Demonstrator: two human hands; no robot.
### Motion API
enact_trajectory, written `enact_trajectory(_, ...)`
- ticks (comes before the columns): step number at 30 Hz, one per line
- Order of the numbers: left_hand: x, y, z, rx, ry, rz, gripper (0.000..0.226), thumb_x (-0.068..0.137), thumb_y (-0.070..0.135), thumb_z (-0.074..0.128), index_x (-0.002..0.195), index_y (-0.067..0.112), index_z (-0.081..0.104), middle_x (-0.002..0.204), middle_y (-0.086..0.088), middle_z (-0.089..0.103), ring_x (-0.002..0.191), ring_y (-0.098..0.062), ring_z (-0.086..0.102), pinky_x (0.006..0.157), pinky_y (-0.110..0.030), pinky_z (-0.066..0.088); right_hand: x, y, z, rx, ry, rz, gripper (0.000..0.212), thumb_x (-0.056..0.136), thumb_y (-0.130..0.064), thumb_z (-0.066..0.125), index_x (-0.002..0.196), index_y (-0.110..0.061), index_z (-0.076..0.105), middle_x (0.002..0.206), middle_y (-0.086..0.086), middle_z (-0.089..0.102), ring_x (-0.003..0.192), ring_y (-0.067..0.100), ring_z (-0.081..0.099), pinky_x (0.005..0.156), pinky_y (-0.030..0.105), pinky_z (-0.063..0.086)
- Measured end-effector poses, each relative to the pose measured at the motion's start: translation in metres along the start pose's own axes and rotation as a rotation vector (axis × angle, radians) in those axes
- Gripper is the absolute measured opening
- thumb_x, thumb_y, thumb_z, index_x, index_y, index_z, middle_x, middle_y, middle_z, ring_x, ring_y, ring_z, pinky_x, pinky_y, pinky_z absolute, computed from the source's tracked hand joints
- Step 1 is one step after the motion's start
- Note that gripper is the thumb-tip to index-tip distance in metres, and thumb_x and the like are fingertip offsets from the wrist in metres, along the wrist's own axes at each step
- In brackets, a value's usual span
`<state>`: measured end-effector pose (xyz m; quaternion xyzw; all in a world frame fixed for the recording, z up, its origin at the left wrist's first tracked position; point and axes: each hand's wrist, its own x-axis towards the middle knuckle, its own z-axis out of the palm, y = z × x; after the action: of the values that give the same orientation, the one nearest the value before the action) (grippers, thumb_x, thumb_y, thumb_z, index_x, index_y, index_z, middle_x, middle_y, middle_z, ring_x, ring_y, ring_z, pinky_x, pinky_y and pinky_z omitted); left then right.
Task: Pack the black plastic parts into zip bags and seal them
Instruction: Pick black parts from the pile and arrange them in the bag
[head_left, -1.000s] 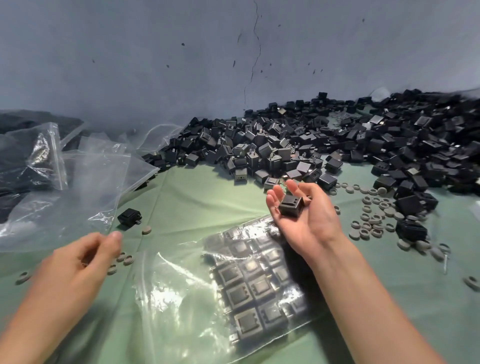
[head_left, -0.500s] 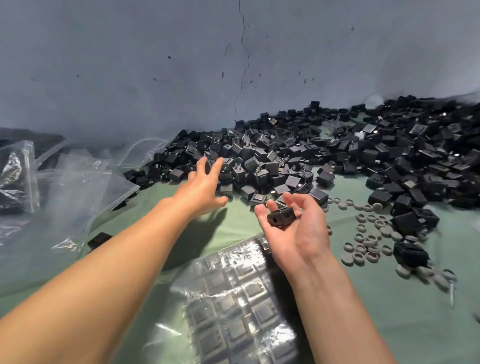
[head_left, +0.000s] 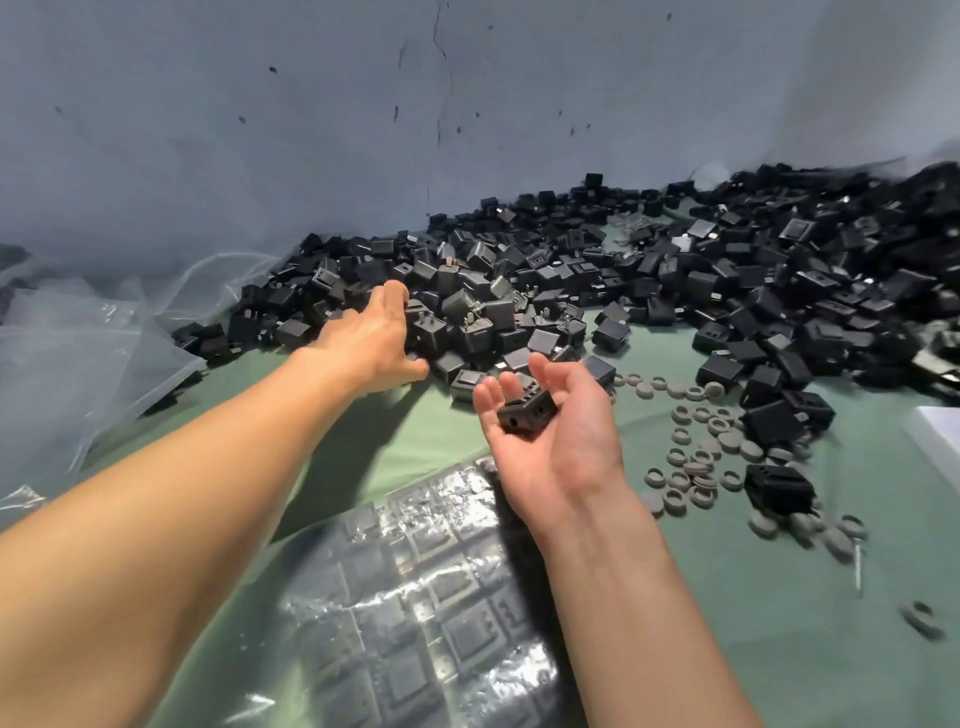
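Lays the left hand (head_left: 363, 338) palm down, fingers straight, on the heap of boxy matte black plastic parts (head_left: 675, 280) along the green worktop's (head_left: 727, 597) far edge, fingertips lost among them. Cradles one holed black part (head_left: 524, 410) in the upturned right hand (head_left: 561, 452), fingers curled round it. Shows, at the near edge, a glossy zip bag (head_left: 415, 597) of square parts blurred by glare, with grey rubbery rings (head_left: 696, 467) strewn rightward.

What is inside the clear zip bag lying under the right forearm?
Black plastic parts lie flat in neat rows inside the zip bag. Glare blurs several, and the right forearm covers the bag's right edge, so the count and the seal cannot be seen.
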<state>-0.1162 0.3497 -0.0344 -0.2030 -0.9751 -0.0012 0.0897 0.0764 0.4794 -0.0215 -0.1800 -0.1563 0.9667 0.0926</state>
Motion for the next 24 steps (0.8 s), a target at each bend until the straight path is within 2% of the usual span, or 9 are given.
enact_trajectory(3,0.004,0.009,-0.001,-0.013,-0.098,-0.045,0.094,0.081,0.048,0.071,0.151,0.035,0.009,0.151,-0.010,0.029,0.123,-0.045,0.047,0.090,-0.054,0.046,-0.001,0.003,0.001,-0.018,0.044,-0.003,0.015,0.097,-0.014,0.049,0.108,-0.009,0.057,0.093,0.011,0.048,0.078,0.020,0.050,0.075,0.030,0.052)
enact_trajectory(5,0.004,0.011,0.001,-0.040,-0.110,-0.074,0.090,0.082,0.049,0.071,0.151,0.038,0.015,0.150,-0.009,0.028,0.125,-0.045,0.045,0.093,-0.055,0.046,-0.002,0.002,0.000,-0.041,0.047,0.005,0.017,0.097,-0.014,0.049,0.110,-0.009,0.059,0.093,0.010,0.049,0.080,0.021,0.051,0.074,0.030,0.052)
enact_trajectory(9,-0.006,0.011,0.010,-0.054,-0.009,-0.065,0.076,0.083,0.052,0.065,0.146,0.034,0.027,0.139,-0.010,0.037,0.115,-0.046,0.050,0.085,-0.049,0.045,-0.003,-0.005,-0.003,-0.060,0.056,-0.018,0.016,0.097,-0.014,0.048,0.106,-0.009,0.059,0.100,0.012,0.051,0.084,0.022,0.052,0.075,0.031,0.052)
enact_trajectory(14,-0.025,0.008,0.025,-0.164,0.150,-0.050,0.067,0.087,0.053,0.058,0.143,0.030,0.029,0.138,-0.012,0.043,0.110,-0.046,0.052,0.088,-0.053,0.046,-0.004,-0.009,-0.003,-0.075,0.077,-0.027,0.016,0.096,-0.014,0.048,0.105,-0.009,0.061,0.100,0.011,0.053,0.084,0.022,0.053,0.075,0.031,0.052)
enact_trajectory(18,-0.040,0.004,0.036,-0.332,0.283,0.000,0.063,0.088,0.050,0.061,0.138,0.030,0.028,0.130,-0.014,0.049,0.099,-0.037,0.059,0.080,-0.043,0.044,-0.002,-0.010,-0.004,-0.105,0.105,-0.021,0.016,0.097,-0.015,0.048,0.103,-0.013,0.062,0.099,0.009,0.055,0.082,0.021,0.053,0.071,0.029,0.050)
enact_trajectory(21,-0.042,0.004,0.035,-0.269,0.284,0.034,0.065,0.088,0.052,0.061,0.139,0.030,0.027,0.132,-0.015,0.052,0.093,-0.036,0.062,0.072,-0.041,0.044,-0.002,-0.008,-0.004,-0.117,0.110,-0.014,0.016,0.097,-0.015,0.047,0.102,-0.014,0.062,0.100,0.008,0.056,0.081,0.020,0.053,0.068,0.029,0.049)
enact_trajectory(24,-0.042,0.005,0.032,-0.160,0.292,0.035,0.065,0.089,0.055,0.056,0.140,0.027,0.026,0.128,-0.016,0.059,0.075,-0.035,0.062,0.063,-0.038,0.042,-0.002,-0.005,-0.003,-0.133,0.098,-0.006,0.017,0.097,-0.016,0.046,0.102,-0.015,0.062,0.100,0.007,0.058,0.079,0.019,0.054,0.067,0.029,0.048)
